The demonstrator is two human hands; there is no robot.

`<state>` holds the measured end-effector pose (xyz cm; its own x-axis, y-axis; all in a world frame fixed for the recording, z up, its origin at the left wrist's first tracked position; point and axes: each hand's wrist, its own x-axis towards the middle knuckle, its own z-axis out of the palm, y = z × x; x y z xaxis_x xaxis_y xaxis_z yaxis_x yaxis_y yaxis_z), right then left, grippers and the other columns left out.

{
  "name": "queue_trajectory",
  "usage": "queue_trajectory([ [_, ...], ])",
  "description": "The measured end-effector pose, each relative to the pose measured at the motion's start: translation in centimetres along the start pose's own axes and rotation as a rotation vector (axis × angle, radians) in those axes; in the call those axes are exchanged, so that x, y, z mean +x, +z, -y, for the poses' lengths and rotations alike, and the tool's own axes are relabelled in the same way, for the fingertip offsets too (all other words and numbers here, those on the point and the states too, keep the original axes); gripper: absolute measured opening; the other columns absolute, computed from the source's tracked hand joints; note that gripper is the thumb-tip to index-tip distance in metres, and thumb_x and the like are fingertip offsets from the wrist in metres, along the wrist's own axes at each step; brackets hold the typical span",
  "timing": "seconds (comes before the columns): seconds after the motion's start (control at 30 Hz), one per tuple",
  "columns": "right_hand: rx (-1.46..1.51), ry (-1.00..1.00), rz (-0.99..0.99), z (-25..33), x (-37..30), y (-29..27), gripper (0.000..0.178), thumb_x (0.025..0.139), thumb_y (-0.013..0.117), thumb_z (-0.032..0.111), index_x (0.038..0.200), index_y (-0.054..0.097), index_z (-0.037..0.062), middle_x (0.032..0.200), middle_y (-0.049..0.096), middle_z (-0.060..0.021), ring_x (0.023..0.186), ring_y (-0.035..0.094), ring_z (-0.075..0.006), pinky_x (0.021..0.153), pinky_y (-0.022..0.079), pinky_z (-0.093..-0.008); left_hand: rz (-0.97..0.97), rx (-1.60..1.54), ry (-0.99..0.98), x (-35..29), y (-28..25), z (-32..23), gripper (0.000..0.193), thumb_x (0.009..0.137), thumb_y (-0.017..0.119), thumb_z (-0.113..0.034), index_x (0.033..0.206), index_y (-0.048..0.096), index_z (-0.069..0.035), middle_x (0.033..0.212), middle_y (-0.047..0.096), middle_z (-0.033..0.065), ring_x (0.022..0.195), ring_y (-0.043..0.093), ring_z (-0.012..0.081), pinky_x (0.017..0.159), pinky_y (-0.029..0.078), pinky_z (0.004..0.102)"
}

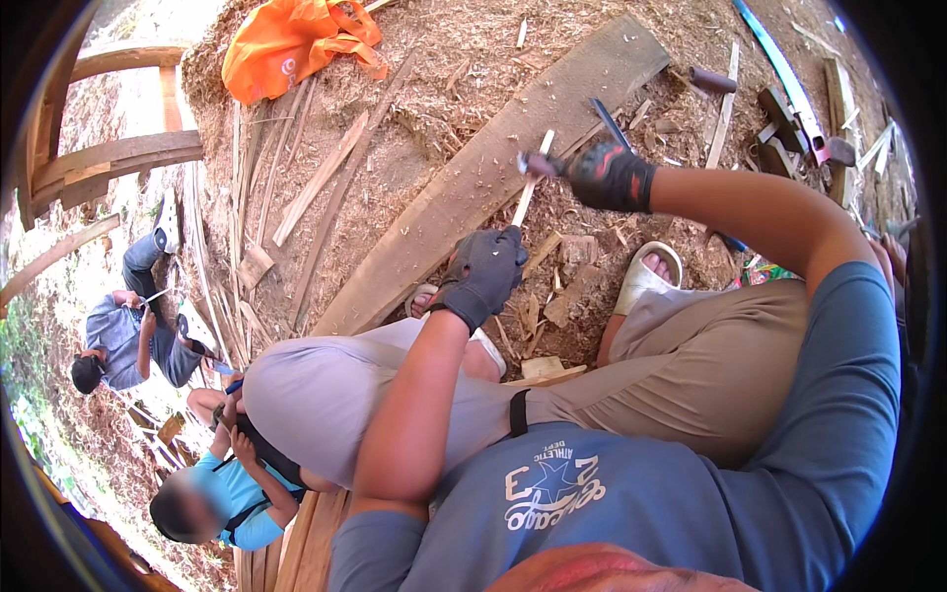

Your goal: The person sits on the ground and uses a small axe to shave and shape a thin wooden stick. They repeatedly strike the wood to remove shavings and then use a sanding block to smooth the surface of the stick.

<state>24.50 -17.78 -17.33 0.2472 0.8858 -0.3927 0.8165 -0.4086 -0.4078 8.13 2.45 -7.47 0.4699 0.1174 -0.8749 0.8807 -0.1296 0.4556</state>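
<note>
My left hand [483, 271], in a dark glove, is closed around the lower end of a thin pale wooden strip [534, 180], which points up and away from me. My right hand [607, 178], also gloved, is closed on a short brownish tool with a metallic end [538, 164]. That end crosses the strip near its upper part; its exact kind is unclear. Both hands are above a long, wide wooden plank [434, 219] lying at a slant on the ground. Next to my right fist, a dark narrow bar [611, 122] shows partly, its other part hidden.
Wood offcuts [575, 281] and shavings lie between my feet. Long slats [321, 178] and an orange bag [296, 49] lie at the far left. A long blue-edged blade [784, 74] is at the far right. Two people [242, 498], [118, 331] sit to my left.
</note>
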Motion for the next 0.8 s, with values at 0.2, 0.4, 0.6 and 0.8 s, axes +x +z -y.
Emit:
queue_trajectory([
  [0.2, 0.045, -0.057, -0.027, 3.7, -0.4, -0.7, 0.065, 0.092, 0.054, 0.014, 0.156, 0.043, 0.0158, 0.080, 0.072, -0.0138, 0.070, 0.072, -0.0323, 0.062, 0.058, -0.0463, 0.101, -0.271, -0.231, -1.3, -1.0, -1.8, 0.040, 0.108, 0.055, -0.044, 0.079, 0.054, -0.017, 0.056, 0.041, -0.0063, 0.039, 0.031, 0.0086, 0.038, 0.023, 0.0284],
  [0.4, 0.002, 0.175, -0.023, -2.1, 0.4, 0.8, 0.051, 0.095, 0.053, 0.017, 0.145, 0.057, 0.0089, 0.085, 0.073, -0.0191, 0.078, 0.074, -0.0368, 0.068, 0.059, -0.0468, 0.116, -0.255, -0.190, -1.9, -0.4, -1.9, 0.040, 0.107, 0.055, -0.044, 0.078, 0.054, -0.016, 0.057, 0.041, -0.0072, 0.041, 0.031, 0.0072, 0.039, 0.022, 0.0270],
  [0.6, 0.002, 0.258, 0.083, -3.1, 0.9, 1.0, 0.066, 0.096, 0.050, 0.017, 0.161, 0.040, 0.0162, 0.095, 0.075, -0.0207, 0.093, 0.074, -0.0394, 0.084, 0.059, -0.0498, -0.102, 0.233, 0.195, -1.9, 0.1, -0.8, 0.033, 0.103, 0.059, -0.037, 0.087, 0.061, -0.008, 0.067, 0.061, 0.0075, 0.053, 0.058, 0.0245, 0.050, 0.043, 0.0400],
  [0.8, 0.004, 0.209, 0.100, -2.9, 0.3, -1.0, 0.071, 0.097, 0.049, 0.018, 0.165, 0.032, 0.0190, 0.097, 0.075, -0.0212, 0.098, 0.074, -0.0396, 0.089, 0.058, -0.0497, -0.316, 0.825, 0.394, -5.3, 0.9, -1.1, 0.027, 0.103, 0.055, -0.030, 0.116, 0.059, -0.007, 0.087, 0.072, 0.0219, 0.081, 0.070, 0.0446, 0.074, 0.054, 0.0554],
])
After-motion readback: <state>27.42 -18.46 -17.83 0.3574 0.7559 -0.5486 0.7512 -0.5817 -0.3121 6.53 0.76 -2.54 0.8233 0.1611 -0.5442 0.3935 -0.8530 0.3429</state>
